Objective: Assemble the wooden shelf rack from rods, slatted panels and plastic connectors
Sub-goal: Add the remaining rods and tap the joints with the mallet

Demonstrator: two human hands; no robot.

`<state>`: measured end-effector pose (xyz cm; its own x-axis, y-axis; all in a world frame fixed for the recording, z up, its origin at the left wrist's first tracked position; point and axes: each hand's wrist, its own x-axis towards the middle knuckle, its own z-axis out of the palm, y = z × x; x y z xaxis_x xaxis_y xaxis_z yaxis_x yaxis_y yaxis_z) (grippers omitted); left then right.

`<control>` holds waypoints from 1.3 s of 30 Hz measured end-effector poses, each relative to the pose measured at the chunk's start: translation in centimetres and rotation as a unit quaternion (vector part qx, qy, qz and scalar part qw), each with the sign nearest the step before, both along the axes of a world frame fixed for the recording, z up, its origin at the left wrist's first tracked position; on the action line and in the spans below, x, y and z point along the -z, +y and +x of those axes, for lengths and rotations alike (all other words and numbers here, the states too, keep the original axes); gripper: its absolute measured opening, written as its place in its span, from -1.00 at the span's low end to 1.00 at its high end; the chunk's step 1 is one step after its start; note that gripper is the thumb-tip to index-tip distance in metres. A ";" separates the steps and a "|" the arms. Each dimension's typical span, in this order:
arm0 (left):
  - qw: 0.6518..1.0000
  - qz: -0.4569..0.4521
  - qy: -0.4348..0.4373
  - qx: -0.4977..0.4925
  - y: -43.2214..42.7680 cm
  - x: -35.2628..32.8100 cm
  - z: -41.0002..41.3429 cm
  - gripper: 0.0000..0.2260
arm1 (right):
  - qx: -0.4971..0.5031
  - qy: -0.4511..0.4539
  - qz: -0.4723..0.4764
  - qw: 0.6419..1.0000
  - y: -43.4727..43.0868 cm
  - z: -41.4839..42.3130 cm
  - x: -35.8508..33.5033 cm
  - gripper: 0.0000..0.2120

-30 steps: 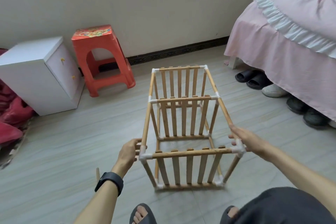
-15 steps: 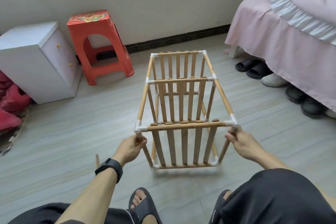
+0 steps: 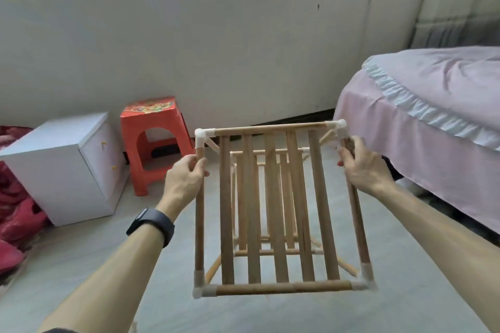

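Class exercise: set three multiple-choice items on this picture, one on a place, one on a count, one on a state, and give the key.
1. Where does the red stool stand?
A) right of the white cabinet
B) on the bed
C) on the windowsill

2. How many slats lie between the near side rods of the rack?
A) three
B) five
C) eight

3. What grips those side rods?
A) one hand only
B) neither hand
C) both hands

Key:
1 A, the stool stands just right of the cabinet.
2 B, five slats show.
3 C, the left hand and the right hand each curl round a rod.
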<state>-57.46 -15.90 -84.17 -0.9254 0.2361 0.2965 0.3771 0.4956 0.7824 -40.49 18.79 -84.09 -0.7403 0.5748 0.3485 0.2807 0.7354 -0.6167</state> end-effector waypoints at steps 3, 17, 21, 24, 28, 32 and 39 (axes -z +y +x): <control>1.000 0.015 0.008 -0.006 1.6 -1.5 -2.2 -0.80 | 0.009 0.032 -0.007 0.999 1.2 -2.6 -1.2 -0.75; 0.996 0.055 -0.059 -0.026 11.7 -1.4 -20.8 -0.66 | 0.054 0.011 -0.074 0.996 10.1 -20.0 -2.2 -0.71; 0.997 0.029 -0.065 -0.031 13.6 -1.1 -24.7 -0.74 | 0.021 -0.009 -0.142 0.990 11.8 -23.6 -1.6 -0.70; 0.996 -0.028 -0.084 -0.033 13.6 -1.1 -24.0 -0.70 | 0.010 -0.060 -0.190 0.980 11.1 -22.2 -1.5 -0.72; 0.969 -0.091 -0.221 -0.061 14.2 -3.2 -20.7 -0.57 | 0.086 -0.124 -0.243 0.958 7.6 -18.5 -2.4 -0.71; 0.958 -0.080 -0.258 -0.095 15.4 -11.3 -16.8 -0.56 | 0.154 -0.121 -0.266 0.944 5.9 -13.9 -9.1 -0.69; 0.959 -0.095 -0.267 0.003 18.3 -30.6 -8.8 -0.58 | 0.238 -0.110 -0.308 0.914 4.5 -1.1 -27.5 -0.70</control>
<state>-66.21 2.45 -53.55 -0.9318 0.2447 -0.2682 -0.0489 0.6475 0.7605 -41.61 23.25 -56.56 -0.3681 0.8872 -0.2781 0.6464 0.0292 -0.7624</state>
